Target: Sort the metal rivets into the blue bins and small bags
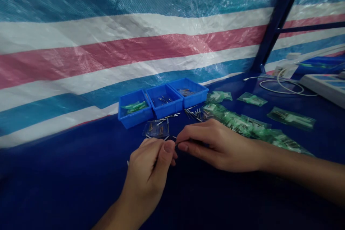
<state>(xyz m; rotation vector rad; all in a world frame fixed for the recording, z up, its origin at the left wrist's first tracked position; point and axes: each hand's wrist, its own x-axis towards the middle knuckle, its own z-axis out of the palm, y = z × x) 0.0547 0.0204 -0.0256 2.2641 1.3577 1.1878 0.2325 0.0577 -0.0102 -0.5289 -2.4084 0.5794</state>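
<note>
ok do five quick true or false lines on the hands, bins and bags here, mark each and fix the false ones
1. Three blue bins stand side by side on the table. True.
2. The left hand and right hand are close together. True.
3. Both hands are inside the bins. False: they are in front of them.
4. The leftmost bin holds something green. True.
5. Nothing green lies right of the bins. False: green bags lie there.
</note>
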